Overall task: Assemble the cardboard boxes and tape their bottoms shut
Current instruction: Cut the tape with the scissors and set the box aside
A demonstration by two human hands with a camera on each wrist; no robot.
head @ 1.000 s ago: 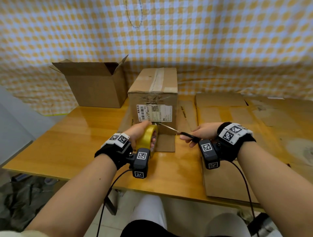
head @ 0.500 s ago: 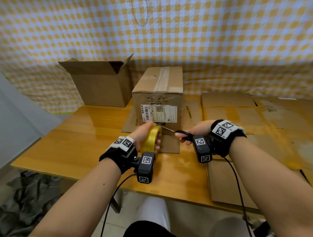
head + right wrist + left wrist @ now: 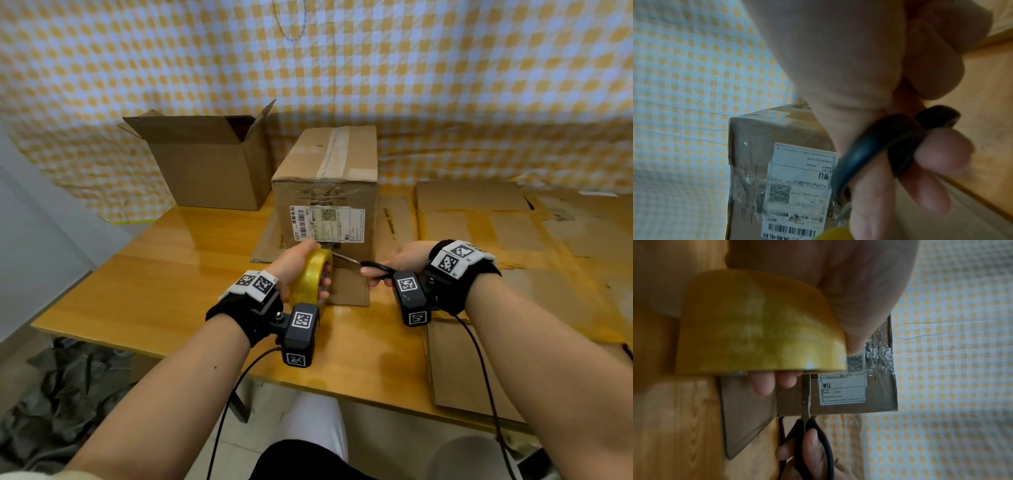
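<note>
A closed cardboard box (image 3: 325, 178) with a white shipping label (image 3: 327, 224) stands mid-table, a tape strip running over its top and down its front. My left hand (image 3: 301, 270) grips a yellow tape roll (image 3: 310, 279) just in front of the box's lower front. My right hand (image 3: 394, 263) holds black-handled scissors (image 3: 371, 267) with fingers through the loops; the blades (image 3: 805, 395) point left toward the roll and look closed. In the left wrist view the tape roll (image 3: 756, 327) fills the middle. The right wrist view shows the scissor handles (image 3: 879, 142) and the label (image 3: 799, 183).
An open-topped cardboard box (image 3: 209, 164) stands at the back left. Flattened cardboard sheets (image 3: 479, 226) cover the right side of the wooden table (image 3: 154, 291), and one flap (image 3: 349, 291) lies under the taped box. A checked cloth hangs behind.
Both hands have kept their place at the box's front; the scissor blades stay at the tape by the roll. The head view has shifted slightly.
</note>
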